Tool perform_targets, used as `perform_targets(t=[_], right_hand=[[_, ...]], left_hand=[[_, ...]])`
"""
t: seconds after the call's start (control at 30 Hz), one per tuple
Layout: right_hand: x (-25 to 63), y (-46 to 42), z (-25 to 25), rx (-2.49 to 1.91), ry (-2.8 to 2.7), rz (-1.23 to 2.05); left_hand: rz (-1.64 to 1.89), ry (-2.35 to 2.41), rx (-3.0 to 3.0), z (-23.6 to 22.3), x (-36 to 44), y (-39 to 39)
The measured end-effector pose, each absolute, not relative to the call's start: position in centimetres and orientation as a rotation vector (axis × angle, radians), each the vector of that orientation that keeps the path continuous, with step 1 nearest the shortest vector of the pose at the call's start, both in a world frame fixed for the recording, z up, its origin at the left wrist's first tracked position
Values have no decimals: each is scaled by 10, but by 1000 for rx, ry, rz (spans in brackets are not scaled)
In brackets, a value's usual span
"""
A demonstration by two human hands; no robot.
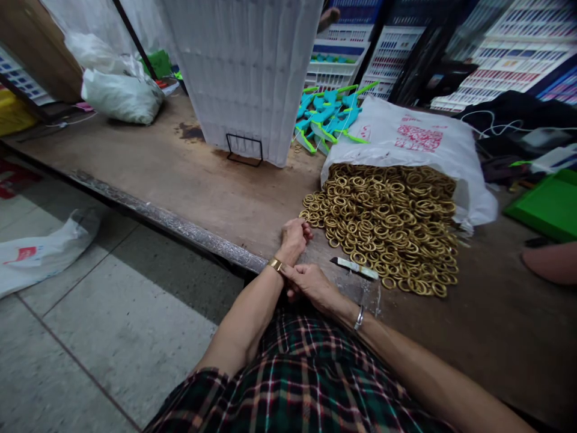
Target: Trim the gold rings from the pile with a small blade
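Note:
My left hand (294,237) rests near the table's front edge, its fingers loosely curled and nothing visible in them. Around its wrist sits a gold-coloured wristwatch (275,263). My right hand (314,284) reaches across, thumb and fingers closed on the watch band; its lower fingers are partly hidden. A silver bracelet (359,317) circles the right wrist. Just right of my hands lies a utility knife (356,267) with a pale handle. Beyond it, a heap of brass-coloured rings (383,222) spills from a white plastic sack (415,135) with red print.
A tall stack of translucent plastic sheets (238,78) stands on the table (148,162), by a black wire stand (244,150). Behind are teal-and-green plastic pieces (331,114) and stacked crates (396,51). A green tray (547,204) is at right, a tied bag (121,96) at left.

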State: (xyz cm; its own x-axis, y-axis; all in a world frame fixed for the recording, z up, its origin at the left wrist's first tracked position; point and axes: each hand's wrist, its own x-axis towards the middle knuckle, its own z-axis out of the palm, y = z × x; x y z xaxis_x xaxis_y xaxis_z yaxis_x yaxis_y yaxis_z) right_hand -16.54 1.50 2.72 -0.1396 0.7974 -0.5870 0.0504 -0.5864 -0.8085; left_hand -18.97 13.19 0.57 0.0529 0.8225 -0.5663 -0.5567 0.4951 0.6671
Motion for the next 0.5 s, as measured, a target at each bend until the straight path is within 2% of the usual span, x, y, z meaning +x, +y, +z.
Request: perform_targets(t=[0.13,0.5], right_hand=[[-165,14,31,-1643,-885,1845],[-173,12,41,-1425,-782,1854]], left_hand=[[1091,1089,308,4,-188,131],[1105,1111,352,0,-185,127]])
